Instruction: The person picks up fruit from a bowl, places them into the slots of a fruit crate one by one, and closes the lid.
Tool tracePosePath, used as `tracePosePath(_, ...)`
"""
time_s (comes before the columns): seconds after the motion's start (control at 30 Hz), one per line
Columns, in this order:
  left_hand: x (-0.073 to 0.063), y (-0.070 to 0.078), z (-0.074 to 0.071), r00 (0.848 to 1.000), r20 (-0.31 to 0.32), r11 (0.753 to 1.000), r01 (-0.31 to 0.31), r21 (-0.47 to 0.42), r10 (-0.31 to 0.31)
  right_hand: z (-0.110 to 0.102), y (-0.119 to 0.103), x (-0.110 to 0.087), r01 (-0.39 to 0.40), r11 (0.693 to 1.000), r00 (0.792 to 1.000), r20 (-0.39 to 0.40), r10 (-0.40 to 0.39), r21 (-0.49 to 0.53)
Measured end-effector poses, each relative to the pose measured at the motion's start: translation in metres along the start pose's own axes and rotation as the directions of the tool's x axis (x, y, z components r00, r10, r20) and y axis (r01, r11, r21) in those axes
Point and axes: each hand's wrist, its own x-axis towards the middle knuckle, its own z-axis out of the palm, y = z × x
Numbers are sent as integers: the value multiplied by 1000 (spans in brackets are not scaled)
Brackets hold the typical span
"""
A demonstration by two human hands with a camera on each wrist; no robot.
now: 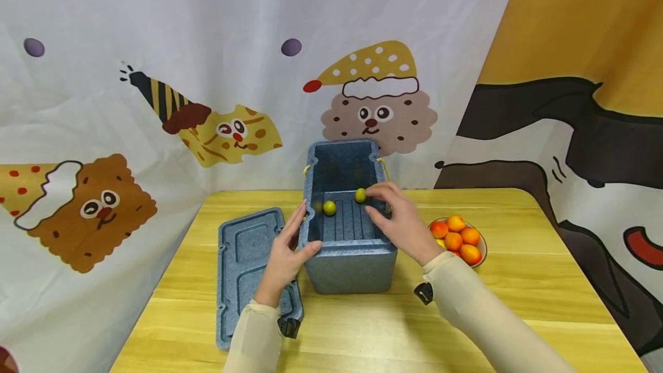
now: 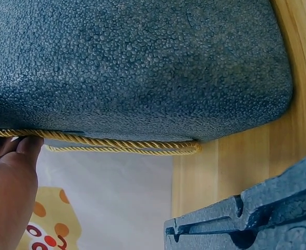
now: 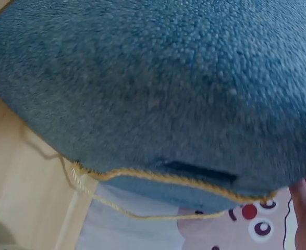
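Note:
A deep blue-grey foam box (image 1: 349, 272) with yellow rope handles (image 2: 137, 143) stands uncovered on the table. On its ribbed floor is a small round yellow-green fruit (image 1: 328, 208). A second yellow-green fruit (image 1: 360, 195) shows inside the box, right by the index fingertip of my right hand (image 1: 401, 220). That hand reaches over the right rim, its thumb spread away from the fruit. My left hand (image 1: 285, 258) rests at the box's near left corner, fingers extended along the outer wall and thumb on the front rim. In the left wrist view its fingertips are beside the rope.
The matching foam lid (image 1: 235, 298) lies on the wooden table (image 1: 518, 281), left of the box and partly under the left forearm. A bowl (image 1: 483, 249) of orange-red fruits and a yellow one sits to the right, partly behind the right wrist. A cartoon-printed curtain (image 1: 248, 16) hangs behind.

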Motion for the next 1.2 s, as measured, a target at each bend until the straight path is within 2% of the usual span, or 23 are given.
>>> tracePosePath(0.2,0,1,1,1000,-2,1000,7,11,-7,-11,6,-12,-64,998,995,-76,65,11)
tracePosePath(0.4,1,3,2,1000,2,1000,7,7,-7,-22,14,-18,-43,998,987,-154,50,49)
tracePosePath(0.53,2,3,2,1000,2,1000,-4,5,4,-33,27,-25,-53,998,983,-173,58,34)
tracePosePath(0.67,1,2,1,1000,3,1000,-2,11,1,-42,40,-35,-127,992,976,-176,126,3)
tracePosePath(0.87,0,2,0,1000,-6,1000,11,27,-11,-54,61,-49,-251,966,958,-154,240,-58)
tracePosePath(0.97,0,1,0,1000,-2,1000,18,26,-18,-61,74,-58,-288,955,950,-146,275,-74)
tracePosePath(1.07,1,1,1,1000,3,1000,22,21,-22,-71,86,-65,-322,944,936,-173,305,-78)
tracePosePath(1.2,1,1,1,1000,-3,1000,17,15,-17,-80,99,-70,-337,936,928,-198,314,-97)
